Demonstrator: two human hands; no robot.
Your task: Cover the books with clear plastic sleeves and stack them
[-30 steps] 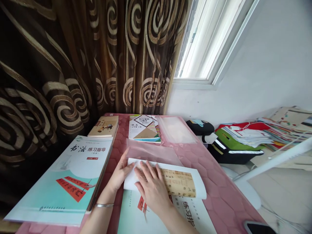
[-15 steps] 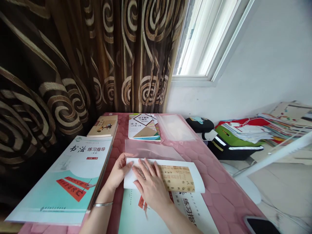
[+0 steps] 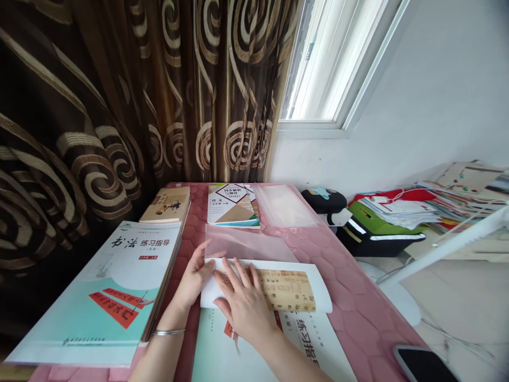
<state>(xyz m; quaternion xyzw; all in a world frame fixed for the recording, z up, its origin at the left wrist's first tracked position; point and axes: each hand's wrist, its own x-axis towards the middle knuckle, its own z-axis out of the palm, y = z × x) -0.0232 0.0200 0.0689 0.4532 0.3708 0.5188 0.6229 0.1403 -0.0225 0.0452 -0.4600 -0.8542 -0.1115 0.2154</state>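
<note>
A workbook [image 3: 274, 350] lies in front of me on the pink table [image 3: 350, 297], its cover [image 3: 294, 289] folded back toward me. My right hand [image 3: 242, 302] rests flat on that folded cover, fingers spread. My left hand [image 3: 194, 276], a thin bracelet at its wrist, holds the cover's left edge with fingers stretched along it. A clear plastic sleeve [image 3: 246, 244] lies just beyond the fold, partly under it.
A stack of teal workbooks [image 3: 107, 292] sits at the left. Behind are a brown book [image 3: 167, 204], a colourful book [image 3: 233, 204] and another clear sleeve [image 3: 284, 204]. A phone [image 3: 421, 363] lies at the right edge. Papers and a black bag [image 3: 377, 233] crowd the right. Brown curtain behind.
Both hands have shifted slightly left along the folded cover. The view has drifted a little.
</note>
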